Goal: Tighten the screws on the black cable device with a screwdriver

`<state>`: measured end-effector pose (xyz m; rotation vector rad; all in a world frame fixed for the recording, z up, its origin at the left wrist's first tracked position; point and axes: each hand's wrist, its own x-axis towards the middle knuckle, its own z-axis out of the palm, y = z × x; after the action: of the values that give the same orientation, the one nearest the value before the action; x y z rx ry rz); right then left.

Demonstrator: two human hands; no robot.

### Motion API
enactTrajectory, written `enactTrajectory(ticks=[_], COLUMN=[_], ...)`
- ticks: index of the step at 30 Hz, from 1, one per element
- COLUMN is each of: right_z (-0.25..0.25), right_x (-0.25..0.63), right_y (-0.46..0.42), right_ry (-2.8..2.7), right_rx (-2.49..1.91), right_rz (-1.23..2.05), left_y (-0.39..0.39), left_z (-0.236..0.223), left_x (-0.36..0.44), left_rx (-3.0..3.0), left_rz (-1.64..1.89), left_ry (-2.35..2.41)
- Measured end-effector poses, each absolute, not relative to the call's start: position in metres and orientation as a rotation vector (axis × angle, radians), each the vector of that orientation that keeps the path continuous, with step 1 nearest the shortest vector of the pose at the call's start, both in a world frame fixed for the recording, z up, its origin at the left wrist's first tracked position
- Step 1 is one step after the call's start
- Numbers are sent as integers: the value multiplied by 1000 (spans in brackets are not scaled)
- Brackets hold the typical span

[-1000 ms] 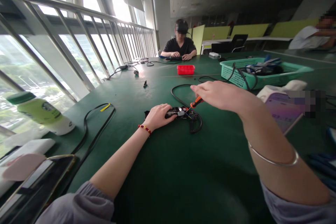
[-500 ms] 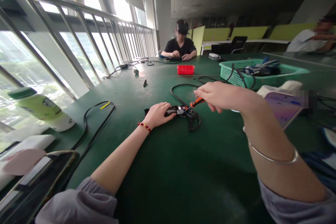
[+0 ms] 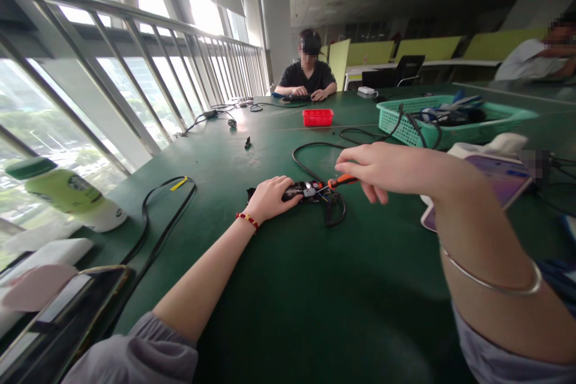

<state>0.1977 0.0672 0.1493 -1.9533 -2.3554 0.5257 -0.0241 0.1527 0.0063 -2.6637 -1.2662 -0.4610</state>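
Note:
My left hand (image 3: 271,198) is wrapped over an opened black electrical device (image 3: 308,191), holding it against the green table. Bright metal parts, a bit of orange and thin coloured wires show at the device's right end. An orange and black screwdriver (image 3: 342,180) is gripped in my right hand (image 3: 387,165), its shaft slanting down-left to the wired end. Whether the tip touches a screw is too small to tell. A black cord (image 3: 302,159) loops behind and beside the device.
Ahead stand a red bin (image 3: 317,118) and a green basket (image 3: 405,123) of cords and tools. A small black piece (image 3: 247,143) lies beyond my left hand. At left are a bottle (image 3: 67,192), a cable (image 3: 155,240) and a phone (image 3: 67,312). A person (image 3: 308,75) sits opposite.
My right hand and forearm have shifted slightly right, and the screwdriver's handle lies flatter. My left hand stays on the device. The camera view has moved a little.

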Motion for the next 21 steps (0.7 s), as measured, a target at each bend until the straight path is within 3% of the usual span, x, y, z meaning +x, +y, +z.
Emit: enactTrajectory(ticks=[4, 12, 21], right_z=[151, 148, 149], right_x=[197, 216, 200], right_y=[70, 76, 72], right_ry=[-2347, -2392, -2358], right_rx=[-1948, -1741, -1941], right_rz=[686, 404, 674], left_y=[153, 152, 152], left_z=[6, 6, 5], left_x=[-24, -24, -24], left_rx=[-2654, -2650, -2643], left_rz=[-450, -446, -446], left_ry=[-1265, -1269, -1262])
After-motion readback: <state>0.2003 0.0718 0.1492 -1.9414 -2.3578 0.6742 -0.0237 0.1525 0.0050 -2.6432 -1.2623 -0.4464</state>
